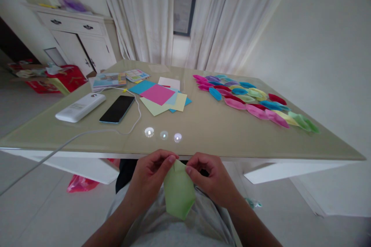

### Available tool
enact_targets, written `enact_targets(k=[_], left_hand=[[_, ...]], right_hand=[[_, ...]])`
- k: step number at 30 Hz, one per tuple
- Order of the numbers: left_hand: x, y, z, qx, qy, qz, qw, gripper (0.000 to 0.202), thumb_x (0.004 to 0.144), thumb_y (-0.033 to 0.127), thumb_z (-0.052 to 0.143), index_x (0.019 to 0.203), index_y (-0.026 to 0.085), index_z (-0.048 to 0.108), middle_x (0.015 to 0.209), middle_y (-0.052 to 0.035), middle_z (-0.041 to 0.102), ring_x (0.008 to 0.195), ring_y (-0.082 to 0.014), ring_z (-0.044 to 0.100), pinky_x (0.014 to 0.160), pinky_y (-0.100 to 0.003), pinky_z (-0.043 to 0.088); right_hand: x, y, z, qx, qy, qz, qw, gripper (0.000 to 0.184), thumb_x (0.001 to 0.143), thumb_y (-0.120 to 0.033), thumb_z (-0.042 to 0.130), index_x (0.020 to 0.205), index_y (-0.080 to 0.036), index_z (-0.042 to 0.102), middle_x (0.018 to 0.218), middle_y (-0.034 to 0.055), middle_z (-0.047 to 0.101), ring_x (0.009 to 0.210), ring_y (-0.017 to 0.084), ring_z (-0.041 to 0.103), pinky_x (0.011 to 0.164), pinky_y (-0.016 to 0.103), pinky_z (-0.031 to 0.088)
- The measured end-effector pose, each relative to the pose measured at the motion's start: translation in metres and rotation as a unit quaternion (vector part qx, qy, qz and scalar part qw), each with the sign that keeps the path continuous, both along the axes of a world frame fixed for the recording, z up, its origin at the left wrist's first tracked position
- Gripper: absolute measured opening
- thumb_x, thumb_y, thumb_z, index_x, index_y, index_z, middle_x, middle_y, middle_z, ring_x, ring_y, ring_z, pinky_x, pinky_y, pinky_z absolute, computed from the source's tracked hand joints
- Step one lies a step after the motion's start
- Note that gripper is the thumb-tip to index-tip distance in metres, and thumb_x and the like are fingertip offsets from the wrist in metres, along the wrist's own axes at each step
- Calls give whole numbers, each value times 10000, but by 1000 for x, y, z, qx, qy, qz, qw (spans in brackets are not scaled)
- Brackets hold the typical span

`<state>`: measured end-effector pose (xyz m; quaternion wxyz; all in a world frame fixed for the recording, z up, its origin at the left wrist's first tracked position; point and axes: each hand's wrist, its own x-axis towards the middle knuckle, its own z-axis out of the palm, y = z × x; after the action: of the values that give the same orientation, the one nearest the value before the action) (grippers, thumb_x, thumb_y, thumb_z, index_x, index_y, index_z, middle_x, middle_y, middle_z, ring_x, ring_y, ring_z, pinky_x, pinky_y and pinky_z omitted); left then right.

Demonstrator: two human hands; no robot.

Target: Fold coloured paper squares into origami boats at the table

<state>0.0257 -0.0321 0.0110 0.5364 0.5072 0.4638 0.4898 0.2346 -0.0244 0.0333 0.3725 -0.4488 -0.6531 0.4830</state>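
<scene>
A light green sheet of folding paper [179,193], with its corners folded in, hangs over my lap just in front of the table edge. My left hand [153,171] pinches its upper left corner between thumb and fingers. On the other side, my right hand [207,173] pinches the upper right corner. Beyond my hands on the table lies a fanned pile of coloured paper squares, with a pink square [158,94] on top. To the right, several folded paper pieces [255,112] in pink, blue, red, yellow and green lie in rows.
On the table's left are a white power bank [81,107], a black phone [117,109] and a white cable [95,131] running off the near edge. Booklets [109,80] lie behind them. A white cabinet [75,31] and red boxes [65,79] stand beyond the table.
</scene>
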Motion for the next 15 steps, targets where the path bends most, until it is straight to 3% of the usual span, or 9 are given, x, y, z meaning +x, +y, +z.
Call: enact_targets(k=[6, 15], left_hand=[[3, -5, -3, -30, -19, -65, 997, 294, 928, 471, 783, 899, 179, 791, 794, -31, 755, 715, -153, 660, 646, -223, 521], [4, -5, -7, -48, -21, -89, 995, 331, 930, 503, 768, 935, 172, 789, 810, -37, 728, 715, -157, 624, 633, -232, 513]], right_hand=[[1, 1, -2, -3, 1, -11, 1000, 203, 913, -321, 704, 792, -162, 737, 686, 9, 668, 626, 128, 556, 589, 244, 423], [0, 0, -5, 0, 1, -6, 1000, 219, 915, -324, 705, 758, -170, 708, 656, -5, 634, 598, 118, 519, 562, 236, 395]])
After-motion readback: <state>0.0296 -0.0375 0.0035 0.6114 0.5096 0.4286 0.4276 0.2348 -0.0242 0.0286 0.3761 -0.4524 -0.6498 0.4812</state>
